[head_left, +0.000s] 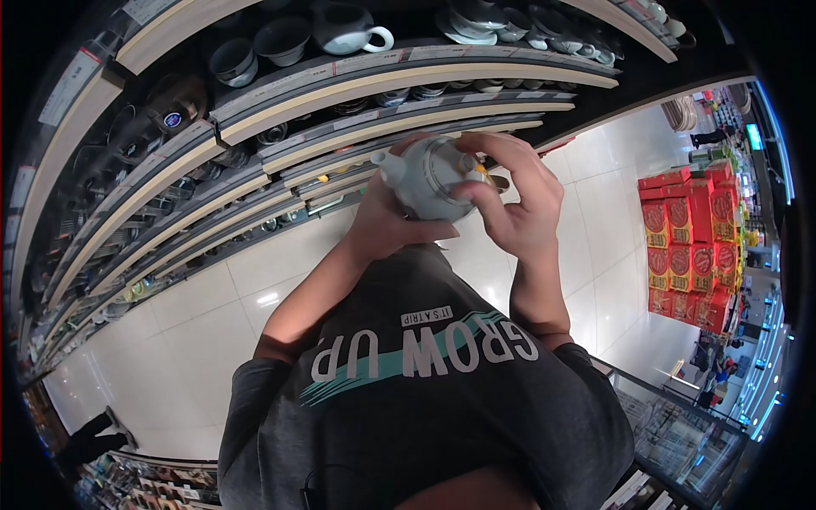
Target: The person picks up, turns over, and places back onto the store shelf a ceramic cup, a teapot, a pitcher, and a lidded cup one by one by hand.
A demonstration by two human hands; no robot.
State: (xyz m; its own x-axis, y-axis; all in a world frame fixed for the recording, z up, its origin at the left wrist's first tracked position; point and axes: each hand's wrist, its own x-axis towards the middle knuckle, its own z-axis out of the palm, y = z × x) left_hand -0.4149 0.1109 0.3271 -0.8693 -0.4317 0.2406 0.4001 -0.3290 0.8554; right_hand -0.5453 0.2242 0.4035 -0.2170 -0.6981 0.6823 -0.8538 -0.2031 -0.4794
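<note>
A pale grey-white teapot (416, 183) is held up in front of my chest, its short spout pointing to the left. My left hand (378, 212) cups the body from the left and below, with the thumb lying along the near side. On the other side my right hand (518, 191) curls its thumb and index finger around the lid and handle side of the teapot. A small yellow patch shows between those fingers. The handle is mostly hidden by the right hand, and whether the lid is gripped cannot be made out.
Beyond my hands run long shelves (408, 75) with price strips. Bowls (283, 41), another teapot (344, 32) and stacked dishes (472, 25) stand on the top one. Red packaged goods (690, 246) are piled at the right. A wire rack (671, 433) stands behind my right side.
</note>
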